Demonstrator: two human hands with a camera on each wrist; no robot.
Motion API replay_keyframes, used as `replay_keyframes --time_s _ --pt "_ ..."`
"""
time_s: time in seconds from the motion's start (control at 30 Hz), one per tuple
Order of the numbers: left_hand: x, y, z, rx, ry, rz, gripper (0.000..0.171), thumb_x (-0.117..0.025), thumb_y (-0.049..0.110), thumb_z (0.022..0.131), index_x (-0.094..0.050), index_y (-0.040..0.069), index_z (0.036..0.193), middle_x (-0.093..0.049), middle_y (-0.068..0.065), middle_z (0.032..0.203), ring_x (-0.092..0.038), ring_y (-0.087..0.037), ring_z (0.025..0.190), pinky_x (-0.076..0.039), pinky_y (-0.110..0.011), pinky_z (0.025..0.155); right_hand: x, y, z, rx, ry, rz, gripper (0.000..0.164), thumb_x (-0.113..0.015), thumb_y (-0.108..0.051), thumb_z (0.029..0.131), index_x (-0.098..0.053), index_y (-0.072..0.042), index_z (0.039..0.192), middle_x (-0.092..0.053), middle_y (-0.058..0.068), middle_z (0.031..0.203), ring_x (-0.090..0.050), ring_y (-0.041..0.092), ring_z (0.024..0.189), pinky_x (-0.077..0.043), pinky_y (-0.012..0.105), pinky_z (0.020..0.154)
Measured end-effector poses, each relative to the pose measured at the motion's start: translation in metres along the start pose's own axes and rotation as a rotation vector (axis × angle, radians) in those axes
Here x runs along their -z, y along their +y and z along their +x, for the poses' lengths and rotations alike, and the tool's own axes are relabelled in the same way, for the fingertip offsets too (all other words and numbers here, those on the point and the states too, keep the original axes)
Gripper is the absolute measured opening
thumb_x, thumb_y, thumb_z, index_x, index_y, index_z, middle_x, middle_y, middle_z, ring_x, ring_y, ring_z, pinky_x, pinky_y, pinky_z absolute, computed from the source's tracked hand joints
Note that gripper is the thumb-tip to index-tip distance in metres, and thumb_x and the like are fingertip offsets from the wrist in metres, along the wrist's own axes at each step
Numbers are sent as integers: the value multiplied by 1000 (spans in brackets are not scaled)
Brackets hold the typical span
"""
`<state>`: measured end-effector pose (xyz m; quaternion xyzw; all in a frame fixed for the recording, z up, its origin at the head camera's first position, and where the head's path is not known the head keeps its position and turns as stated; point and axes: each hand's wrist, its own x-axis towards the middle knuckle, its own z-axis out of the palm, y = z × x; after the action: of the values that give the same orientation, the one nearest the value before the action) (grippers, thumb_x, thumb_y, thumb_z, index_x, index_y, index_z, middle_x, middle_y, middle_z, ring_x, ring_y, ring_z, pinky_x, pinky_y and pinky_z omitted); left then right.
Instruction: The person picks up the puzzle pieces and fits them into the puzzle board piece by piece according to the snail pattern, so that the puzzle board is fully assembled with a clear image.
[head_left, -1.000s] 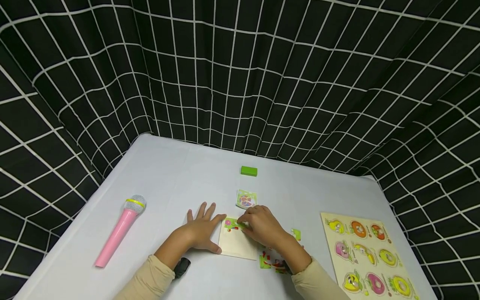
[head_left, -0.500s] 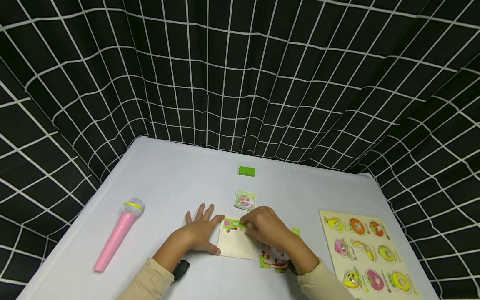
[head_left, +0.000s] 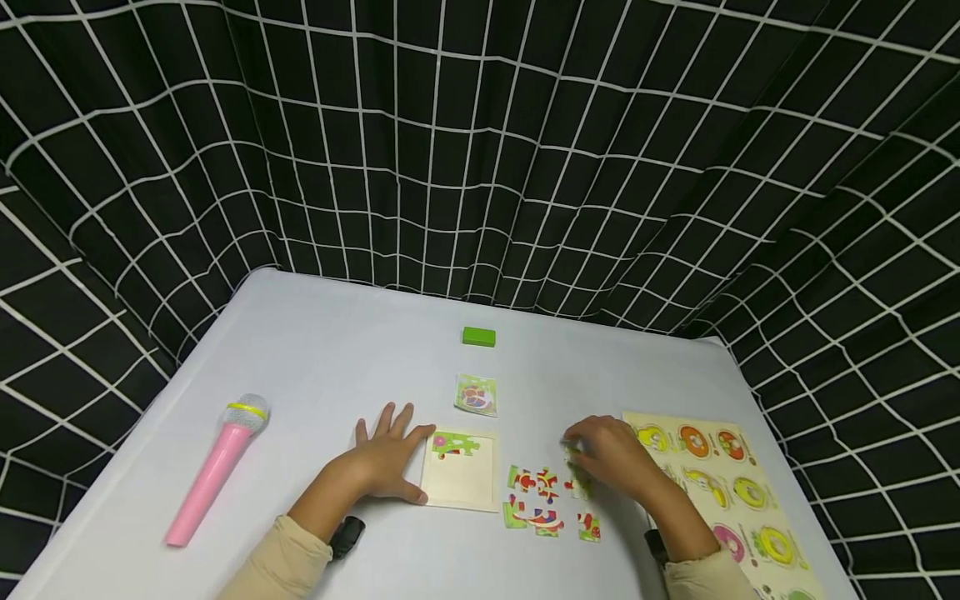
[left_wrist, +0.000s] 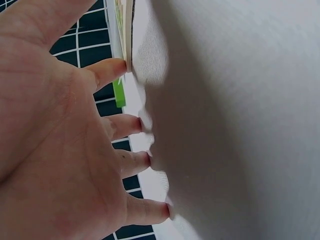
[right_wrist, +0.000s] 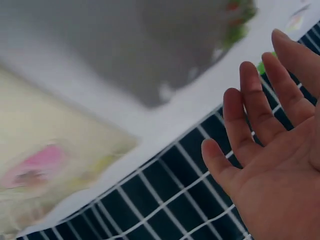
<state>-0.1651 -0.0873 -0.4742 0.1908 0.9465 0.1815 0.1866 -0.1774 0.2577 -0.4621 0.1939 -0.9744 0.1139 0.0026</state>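
Note:
My left hand (head_left: 378,461) lies with its fingers spread on the cloth, thumb and index fingertips at the left edge of a square wooden puzzle tray (head_left: 459,487). Joined green picture pieces (head_left: 453,444) fill part of the tray's top row. To the right of it, several loose jigsaw pieces (head_left: 545,520) with red and green prints are laid out. My right hand (head_left: 611,450) hovers over the far right pieces, partly covering them. In the right wrist view its fingers (right_wrist: 255,107) are loosely bent, with nothing seen between them.
A small picture card (head_left: 476,395) lies beyond the tray, and a green block (head_left: 478,337) farther back. At left is a pink toy microphone (head_left: 213,475). A wooden fruit puzzle board (head_left: 720,521) lies at right, partly behind my right forearm.
My right hand has left the top row of the tray and moved right to the loose pieces, uncovering the joined green pieces. My left hand keeps its place at the tray's edge.

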Motion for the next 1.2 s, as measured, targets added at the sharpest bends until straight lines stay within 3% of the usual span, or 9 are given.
replay_keyframes --time_s 0.47,0.77,0.93,1.2 --pt "-1 -10 -5 19 16 -10 97 -78 52 57 -35 21 139 -11 -19 149 1 -43 135 -3 -72 95 -16 10 -5 -48 -10 42 23 -75 -13 70 -68 -18 91 -64 -8 95 -57 17 98 -41 40 88" --pt "-2 -10 -6 12 17 -17 97 -78 51 57 -35 21 139 -10 -20 149 2 -44 135 -2 -72 94 -12 6 -2 -1 -4 21 23 -76 -16 70 -68 -18 91 -64 -7 95 -58 16 97 -42 40 87" --pt "-5 -8 -2 -8 17 -7 97 -78 52 57 -35 21 139 -10 -19 149 2 -44 135 -4 -72 94 -7 -6 3 46 7 32 23 -75 -17 71 -67 -18 92 -64 -8 96 -57 14 97 -42 39 89" --pt "-6 -5 2 -18 5 17 98 -76 55 57 -34 22 139 -10 -19 149 1 -45 135 -5 -72 94 -10 -46 23 120 -30 15 22 -74 -24 73 -68 -21 94 -63 -11 96 -55 12 101 -36 42 95"
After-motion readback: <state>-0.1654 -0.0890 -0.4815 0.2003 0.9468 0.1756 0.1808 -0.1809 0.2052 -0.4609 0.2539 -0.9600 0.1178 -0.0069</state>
